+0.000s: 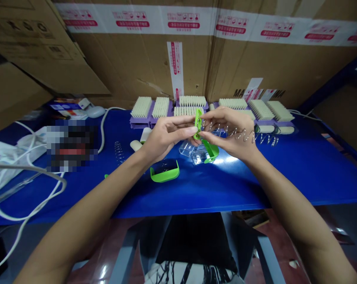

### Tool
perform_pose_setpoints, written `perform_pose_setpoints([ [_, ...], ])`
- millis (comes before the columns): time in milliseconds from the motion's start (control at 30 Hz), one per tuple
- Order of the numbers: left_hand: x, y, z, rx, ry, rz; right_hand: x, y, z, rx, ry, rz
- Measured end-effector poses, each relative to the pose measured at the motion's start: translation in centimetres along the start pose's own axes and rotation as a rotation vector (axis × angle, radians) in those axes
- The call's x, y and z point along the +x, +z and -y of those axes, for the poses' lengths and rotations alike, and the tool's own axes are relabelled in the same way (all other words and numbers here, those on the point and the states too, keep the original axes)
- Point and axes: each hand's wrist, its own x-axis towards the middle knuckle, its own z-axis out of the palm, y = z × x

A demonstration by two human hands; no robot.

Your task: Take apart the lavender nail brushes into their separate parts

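Above the middle of the blue table, my left hand (166, 136) pinches a small green plastic piece (198, 123) from the left. On its right side, the fingertips of my right hand (233, 132) touch the same piece. A long metal spring (240, 133) stretches from the green piece across my right hand and beyond it to the right. Under the hands lie clear plastic parts (200, 154) and a green curved part (211, 152). Another green curved part (165, 173) rests nearer the front edge, below my left hand.
Purple holders with cream bristle blocks (141, 107) line the back, against cardboard (122, 63). White rollers (136, 145) and a loose spring (118, 152) lie left of the hands. White cables (33, 213) and a pixelated object (70, 146) occupy the left side.
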Motion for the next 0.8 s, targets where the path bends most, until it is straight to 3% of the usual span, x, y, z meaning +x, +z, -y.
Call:
perform_pose_setpoints([
  [300,-0.2,0.7,0.4,-0.109,-0.074,-0.103,-0.2,0.7,0.1,-0.047,-0.081,0.001],
  [633,0.2,-0.2,0.1,-0.131,-0.233,0.051,-0.4,0.1,-0.3,-0.162,-0.249,0.103],
  [800,0.3,-0.4,0.2,-0.134,-0.221,0.061,-0.1,0.1,-0.9,-0.101,-0.212,0.084],
])
